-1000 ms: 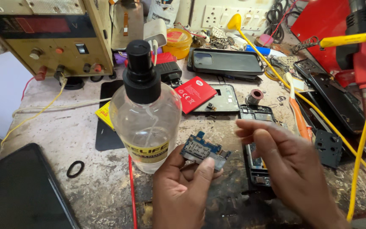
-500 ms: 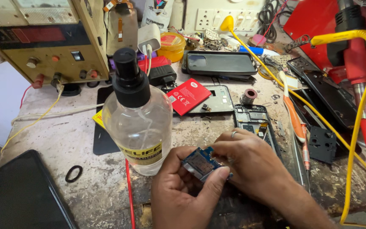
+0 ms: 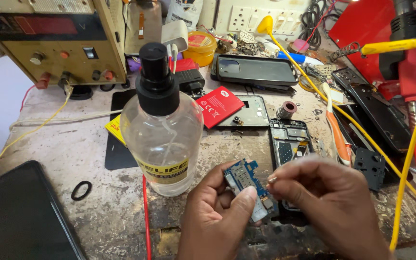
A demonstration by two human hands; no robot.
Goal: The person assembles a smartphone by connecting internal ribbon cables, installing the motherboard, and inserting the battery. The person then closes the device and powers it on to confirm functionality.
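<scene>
Over cluttered workbench (image 3: 73,149), left hand (image 3: 215,216) pinches blue circuit board (image 3: 246,180).

stained workbench (image 3: 73,154), spray bottle (image 3: 162,130), phones (image 3: 256,70)

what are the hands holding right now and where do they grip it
The left hand holds a small blue circuit board by its lower edge, thumb across its face. The right hand pinches something tiny at the board's right edge; what it is cannot be told.

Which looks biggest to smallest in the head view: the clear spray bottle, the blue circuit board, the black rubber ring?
1. Clear spray bottle, though it stands close to the camera.
2. Blue circuit board, held in the left hand.
3. Black rubber ring.
</scene>
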